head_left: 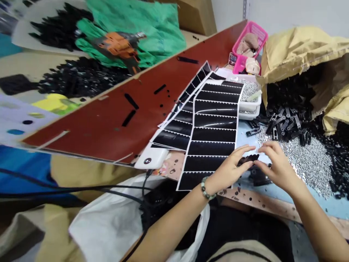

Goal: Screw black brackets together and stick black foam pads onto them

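Note:
Between my two hands, over the blue work surface, is a black scalloped sticker (248, 158) like those on the sheets nearby. My left hand (231, 165), with a beaded bracelet at the wrist, pinches its left part between thumb and fingers. The thumb and fingertips of my right hand (278, 167) close on its right end. Just left of my hands lies a white-backed sheet of black stickers (214, 138), on top of more such sheets. Below the fingertips are some dark parts (259, 176), partly hidden.
Right of my hands lie a heap of silver screws (308, 163) and black plastic parts (286, 122) spilling from a paper sack (302, 51). Behind stand a white tub (249, 114) and pink basket (257, 32). A red-brown board (109, 120) slants leftward; an orange drill (117, 45) lies beyond.

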The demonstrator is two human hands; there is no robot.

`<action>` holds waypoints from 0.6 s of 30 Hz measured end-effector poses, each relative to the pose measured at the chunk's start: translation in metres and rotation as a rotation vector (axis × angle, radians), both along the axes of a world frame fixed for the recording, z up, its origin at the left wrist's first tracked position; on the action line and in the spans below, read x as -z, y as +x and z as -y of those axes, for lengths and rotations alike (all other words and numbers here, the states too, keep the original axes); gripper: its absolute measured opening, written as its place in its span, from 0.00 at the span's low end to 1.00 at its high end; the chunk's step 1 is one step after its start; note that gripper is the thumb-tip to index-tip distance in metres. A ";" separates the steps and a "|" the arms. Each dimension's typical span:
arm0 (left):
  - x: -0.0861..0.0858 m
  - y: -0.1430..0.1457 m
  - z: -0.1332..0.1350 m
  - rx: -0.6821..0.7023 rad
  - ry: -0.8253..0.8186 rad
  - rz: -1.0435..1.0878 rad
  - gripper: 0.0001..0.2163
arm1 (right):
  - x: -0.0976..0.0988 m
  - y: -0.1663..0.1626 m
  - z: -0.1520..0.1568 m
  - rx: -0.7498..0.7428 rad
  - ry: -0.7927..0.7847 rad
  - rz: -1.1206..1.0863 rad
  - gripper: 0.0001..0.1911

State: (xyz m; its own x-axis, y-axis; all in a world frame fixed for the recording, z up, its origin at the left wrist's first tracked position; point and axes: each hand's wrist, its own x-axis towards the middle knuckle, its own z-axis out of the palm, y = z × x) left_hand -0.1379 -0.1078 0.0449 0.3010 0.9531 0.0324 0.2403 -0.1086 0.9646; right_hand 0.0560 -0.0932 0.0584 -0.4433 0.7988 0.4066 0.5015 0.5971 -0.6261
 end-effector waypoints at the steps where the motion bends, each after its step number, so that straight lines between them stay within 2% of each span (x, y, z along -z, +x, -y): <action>1: 0.002 0.001 0.004 0.005 0.022 -0.009 0.20 | -0.001 0.002 0.003 -0.033 -0.059 -0.002 0.06; 3: 0.008 0.004 0.012 -0.024 0.093 -0.027 0.18 | 0.004 0.008 0.010 0.001 -0.197 -0.066 0.05; 6: 0.022 0.005 0.030 -0.056 0.303 -0.181 0.14 | 0.023 0.023 0.030 0.211 -0.444 -0.286 0.08; 8: 0.033 0.006 0.045 0.039 0.445 -0.350 0.15 | 0.039 0.032 0.045 0.318 -0.594 -0.443 0.11; 10: 0.044 0.009 0.059 0.168 0.509 -0.491 0.19 | 0.055 0.037 0.059 0.376 -0.698 -0.512 0.15; 14: 0.059 0.017 0.071 0.270 0.492 -0.598 0.21 | 0.077 0.039 0.074 0.482 -0.759 -0.424 0.13; 18: 0.061 0.020 0.071 0.267 0.481 -0.600 0.21 | 0.082 0.039 0.074 0.519 -0.737 -0.360 0.13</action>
State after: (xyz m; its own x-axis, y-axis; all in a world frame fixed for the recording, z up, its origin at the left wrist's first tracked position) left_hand -0.1174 -0.1786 -0.0165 0.6126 0.7694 0.1809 0.6086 -0.6053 0.5131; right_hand 0.0945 -0.1675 -0.0237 0.0896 0.9686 -0.2318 0.2972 -0.2482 -0.9220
